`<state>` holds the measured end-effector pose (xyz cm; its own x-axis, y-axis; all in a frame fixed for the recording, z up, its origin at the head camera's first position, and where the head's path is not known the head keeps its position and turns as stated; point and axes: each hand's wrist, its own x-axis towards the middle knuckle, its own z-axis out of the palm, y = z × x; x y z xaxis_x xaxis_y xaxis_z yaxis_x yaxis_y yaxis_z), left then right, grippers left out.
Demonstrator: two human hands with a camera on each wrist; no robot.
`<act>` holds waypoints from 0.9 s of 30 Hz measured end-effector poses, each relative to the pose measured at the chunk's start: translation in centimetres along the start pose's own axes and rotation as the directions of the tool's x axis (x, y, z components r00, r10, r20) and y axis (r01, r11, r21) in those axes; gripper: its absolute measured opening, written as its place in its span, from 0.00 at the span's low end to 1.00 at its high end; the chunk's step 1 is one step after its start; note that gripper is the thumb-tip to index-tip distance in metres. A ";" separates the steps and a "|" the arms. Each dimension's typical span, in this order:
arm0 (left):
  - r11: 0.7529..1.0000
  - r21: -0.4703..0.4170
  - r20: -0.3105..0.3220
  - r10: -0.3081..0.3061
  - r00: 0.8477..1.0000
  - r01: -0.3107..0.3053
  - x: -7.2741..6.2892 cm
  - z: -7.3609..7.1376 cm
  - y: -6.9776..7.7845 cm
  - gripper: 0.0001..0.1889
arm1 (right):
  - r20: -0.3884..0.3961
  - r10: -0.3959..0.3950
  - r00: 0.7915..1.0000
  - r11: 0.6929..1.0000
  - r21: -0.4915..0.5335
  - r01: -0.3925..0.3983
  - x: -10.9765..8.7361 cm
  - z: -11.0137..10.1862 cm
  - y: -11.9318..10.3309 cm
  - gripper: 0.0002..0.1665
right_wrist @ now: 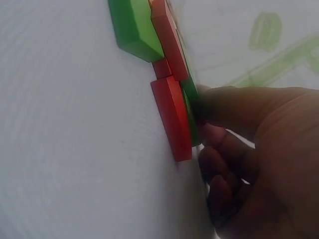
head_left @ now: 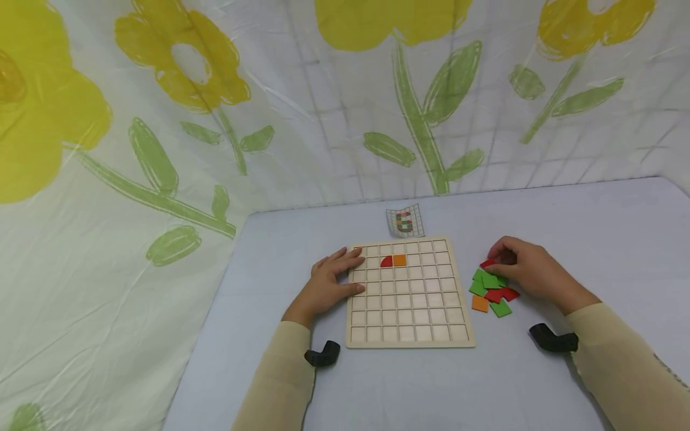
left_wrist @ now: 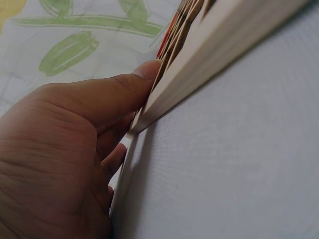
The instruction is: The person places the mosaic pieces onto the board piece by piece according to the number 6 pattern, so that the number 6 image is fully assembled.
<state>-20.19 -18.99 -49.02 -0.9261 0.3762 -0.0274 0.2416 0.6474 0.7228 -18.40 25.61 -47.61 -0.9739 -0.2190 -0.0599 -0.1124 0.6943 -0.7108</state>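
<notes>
- Board (head_left: 412, 345), pale wood with a grid of cells, is the anchor of everything on this white table (head_left: 420, 389)!
- Left hand (head_left: 326, 287) is at the board's left edge, thumb and fairly straight fingers laid on the border, not wrapped round it. Good bracing, I'd say: light, steady pressure should hold the frame without dragging it.
- Over to the right of the board, and right hand (head_left: 525, 269) has its fingers curled, thumb and fingertips apparently pinching a red piece (head_left: 487, 263) at the far end of the heap. The fingers cover much of it, so its full shape is hard to tell.
- Tight quarters! Green pieces (head_left: 490, 281) lie just beside those fingertips, overlapping. A pinch on opposite edges and a straight lift would probably work best; a sideways pull could scatter them.
- Nearer the board's near-right corner, red pieces (head_left: 493, 296), an orange square (head_left: 480, 304) and a green square (head_left: 501, 308) lie close together, so a high wrist looks wise.
- On the board, second row from its far edge, a curved red tile (head_left: 387, 261) and an orange tile (head_left: 399, 260) sit side by side.
- Just beyond the board's far edge, a card (head_left: 405, 221) shows a coloured pattern on a grid, in easy sight for a glance.
</notes>
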 end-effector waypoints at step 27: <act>1.000 0.012 0.003 0.000 1.000 0.000 -0.1 -0.1 0.2 0.35 | -0.127 -0.070 0.989 0.989 0.121 0.085 -0.3 0.2 -0.7 0.07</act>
<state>-20.10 -18.92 -48.79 -0.9251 0.3785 -0.0295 0.2453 0.6552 0.7146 -18.00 25.08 -47.25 -0.9808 -0.1782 0.0794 -0.1704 0.5848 -0.7931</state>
